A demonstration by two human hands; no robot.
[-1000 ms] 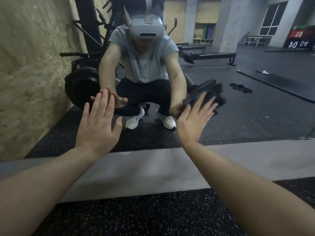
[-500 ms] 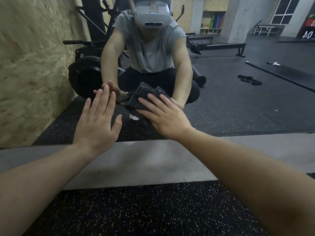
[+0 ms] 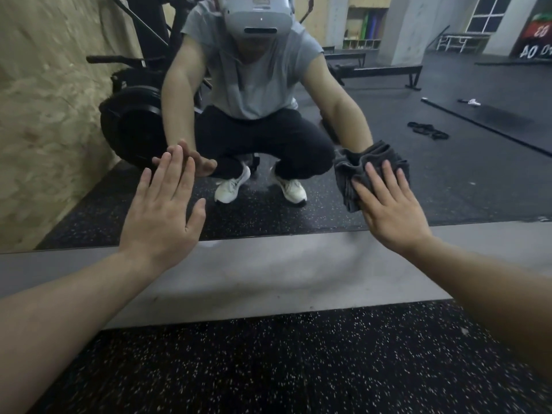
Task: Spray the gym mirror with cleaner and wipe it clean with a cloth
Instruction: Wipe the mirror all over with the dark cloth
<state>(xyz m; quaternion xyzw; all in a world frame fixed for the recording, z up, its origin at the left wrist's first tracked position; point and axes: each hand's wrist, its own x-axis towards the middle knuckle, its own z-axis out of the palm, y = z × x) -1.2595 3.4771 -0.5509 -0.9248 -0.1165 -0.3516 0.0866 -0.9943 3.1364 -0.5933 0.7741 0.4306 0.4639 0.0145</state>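
Note:
The gym mirror [image 3: 448, 180] fills the upper part of the view and reflects me crouching in front of it. My left hand [image 3: 162, 210] lies flat against the glass with straight fingers, low and left of centre. My right hand [image 3: 388, 204] presses a crumpled dark grey cloth [image 3: 349, 174] onto the mirror with spread straight fingers, low and to the right. The cloth bunches out above and to the left of my fingers. No spray bottle shows in the view.
A grey ledge [image 3: 283, 273] runs below the mirror's bottom edge. Black speckled rubber flooring [image 3: 268, 369] lies under my arms. A wooden board wall [image 3: 44, 115] stands at the left. The reflection shows a weight plate [image 3: 134, 127] and gym benches behind me.
My right hand has swept the cloth from the middle of the mirror, beside my left hand, out to the right. My left hand stays flat on the glass in the same spot.

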